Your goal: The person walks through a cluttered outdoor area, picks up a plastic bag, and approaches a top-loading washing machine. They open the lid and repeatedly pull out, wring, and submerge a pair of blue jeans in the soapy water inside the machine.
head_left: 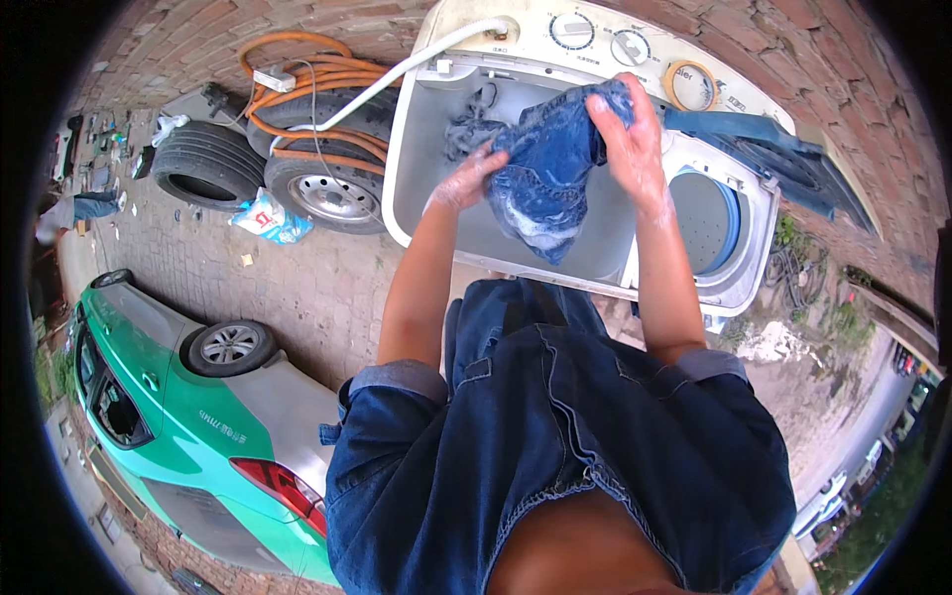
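A wet blue garment [547,167] with white suds hangs bunched between my two hands, over the wash tub [446,223] of a twin-tub washing machine. My left hand [467,177] grips its left edge. Higher up, my right hand [632,137] holds its upper right end between thumb and fingers. Suds cling to both hands and wrists. Behind my left hand, dark wet cloth [472,130] lies in the tub. The round spin tub [699,219] stands uncovered beside my right forearm.
A white hose [401,67] crosses the machine's back left corner. Tape [690,85] rests on its control panel, and a raised lid [788,163] leans at the right. Tyres [204,163], an orange hose [320,56] and a plastic bag [271,218] lie left; a green car [201,439] is parked lower left.
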### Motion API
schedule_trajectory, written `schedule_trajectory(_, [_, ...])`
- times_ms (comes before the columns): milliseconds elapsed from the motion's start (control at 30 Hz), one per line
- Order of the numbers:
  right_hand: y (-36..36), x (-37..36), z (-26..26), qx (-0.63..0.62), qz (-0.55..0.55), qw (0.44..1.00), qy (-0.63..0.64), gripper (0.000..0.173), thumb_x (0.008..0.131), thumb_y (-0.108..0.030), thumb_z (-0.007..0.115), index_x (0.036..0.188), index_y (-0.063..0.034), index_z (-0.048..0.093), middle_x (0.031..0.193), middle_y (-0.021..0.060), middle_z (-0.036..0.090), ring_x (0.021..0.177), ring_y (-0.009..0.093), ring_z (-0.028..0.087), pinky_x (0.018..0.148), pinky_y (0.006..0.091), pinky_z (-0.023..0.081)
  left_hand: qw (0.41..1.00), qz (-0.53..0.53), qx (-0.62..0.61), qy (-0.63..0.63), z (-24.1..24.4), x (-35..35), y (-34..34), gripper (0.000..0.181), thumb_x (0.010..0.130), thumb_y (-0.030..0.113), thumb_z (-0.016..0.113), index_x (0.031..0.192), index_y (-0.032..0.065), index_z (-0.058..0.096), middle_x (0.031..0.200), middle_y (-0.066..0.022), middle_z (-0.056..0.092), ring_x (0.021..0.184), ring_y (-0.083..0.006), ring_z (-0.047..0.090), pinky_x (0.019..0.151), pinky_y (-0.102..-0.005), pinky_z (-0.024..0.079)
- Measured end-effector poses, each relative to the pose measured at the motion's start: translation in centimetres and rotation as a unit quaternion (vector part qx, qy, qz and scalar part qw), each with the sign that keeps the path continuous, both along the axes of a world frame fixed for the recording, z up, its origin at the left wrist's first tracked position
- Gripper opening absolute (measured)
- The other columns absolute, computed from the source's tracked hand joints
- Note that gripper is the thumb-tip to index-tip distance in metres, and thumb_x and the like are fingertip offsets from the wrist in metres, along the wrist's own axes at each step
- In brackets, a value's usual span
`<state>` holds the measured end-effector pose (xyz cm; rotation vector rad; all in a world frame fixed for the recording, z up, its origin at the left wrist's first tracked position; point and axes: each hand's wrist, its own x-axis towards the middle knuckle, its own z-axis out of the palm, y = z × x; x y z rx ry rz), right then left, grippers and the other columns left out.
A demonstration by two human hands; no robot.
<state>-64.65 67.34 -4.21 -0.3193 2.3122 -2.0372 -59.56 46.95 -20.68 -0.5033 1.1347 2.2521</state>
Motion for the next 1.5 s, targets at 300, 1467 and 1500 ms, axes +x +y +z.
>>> schedule_trajectory(300, [1.1,0.7,-5.1,0.089,-0.083,0.993,-0.01,0.048,0.084,-0.036,0.058,0.107,0.0048,0.05,0.086,0.0145,0.06,0.08,0.018,0.056,0.075,0.0284,0.044,0.957,0.26,0.104,0.073,2.9,2.1,-2.9,0.052,0.079,0.02,0.065,0.121,-0.0022,0.044,0.11,-0.011,0.057,0.1,-0.0198,0.053,0.089,-0.0323,0.041])
schedule_trajectory(1467, [-8.8,1.0,-13.7,0.18,-0.145,0.972,-0.05,0.025,0.078,-0.028,0.059,0.075,-0.0041,0.061,0.081,0.0162,0.062,0.08,0.037,0.057,0.066,0.0464,0.045,0.959,0.267,0.046,-0.088,-3.3,-5.4,2.9,0.038,0.091,0.033,0.031,0.1,0.0064,0.057,0.098,-0.0096,0.06,0.093,-0.025,0.056,0.086,-0.0377,0.044])
schedule_trajectory(1500, [-8.4,0.6,-13.6,0.1,-0.188,0.973,-0.09,0.026,0.078,-0.028,0.059,0.072,-0.0028,0.06,0.073,0.018,0.062,0.073,0.038,0.058,0.063,0.0444,0.046,0.954,0.273,0.049,-0.112,-0.5,-5.0,3.8,0.043,0.091,0.036,0.032,0.107,0.0044,0.056,0.104,-0.0101,0.06,0.098,-0.0257,0.056,0.091,-0.0391,0.043])
